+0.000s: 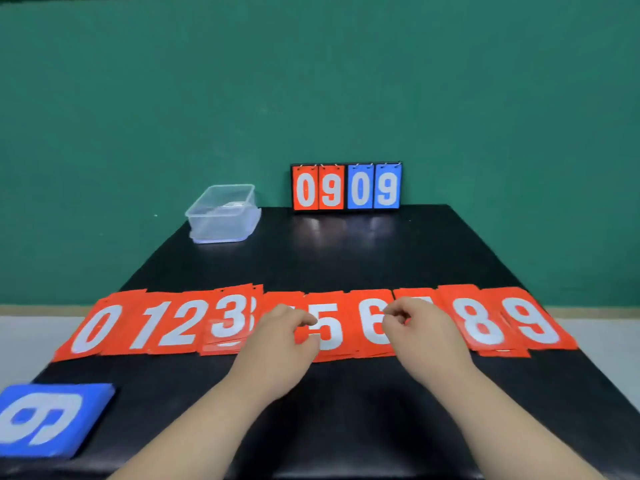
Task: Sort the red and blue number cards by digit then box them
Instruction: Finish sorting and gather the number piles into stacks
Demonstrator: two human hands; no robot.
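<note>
**Hands over red row, two digits hidden**

Red number cards (330,329) laid 0–9 in a row across near part of black table (346,258). Left hand (277,344) covering the 4, right hand (426,341) most of the 7. Fingers of both curled, tips at card edges; grip on any card impossible to tell. Blue stack (48,417) at bottom-left corner, cut off by frame, top digit 6 or 9. Clear box (225,213) far left, contents unclear. Scoreboard (346,187) w/ 0909 at rear.
</note>
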